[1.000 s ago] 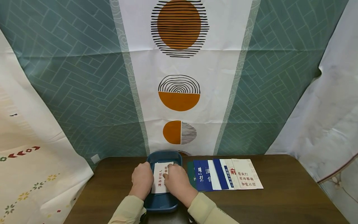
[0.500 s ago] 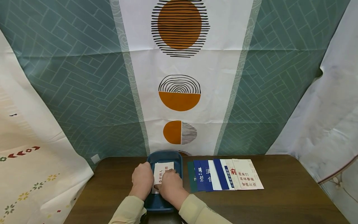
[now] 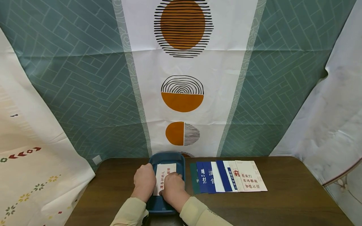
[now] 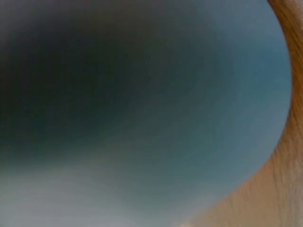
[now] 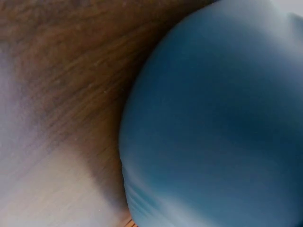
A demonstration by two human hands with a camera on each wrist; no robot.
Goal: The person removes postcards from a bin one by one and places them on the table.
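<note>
A white card [image 3: 163, 177] with red lettering lies in the blue tray [image 3: 182, 163]. My left hand [image 3: 144, 179], its fingers curled, holds the tray at its left rim; the fingertips are hidden. Bent low over the right part of the card is my right hand [image 3: 173, 190], its thumb at the card's lower part. I cannot tell whether it pinches the card. Blurred and very near, the tray [image 4: 227, 132] fills most of the left wrist view. In the right wrist view the tray [image 5: 203, 109] is large too, with no fingers showing.
To the right of the tray, several overlapping cards [image 3: 250, 174], green, blue and white, lie fanned on the dark wooden table [image 3: 288, 188]. A green and white patterned cloth [image 3: 183, 62] hangs behind the table, with light cloths [image 3: 36, 131] at the sides.
My right hand has moved left and slightly down over the card from its right edge, mostly in the first half second. The left hand, card and tray stay in place.
</note>
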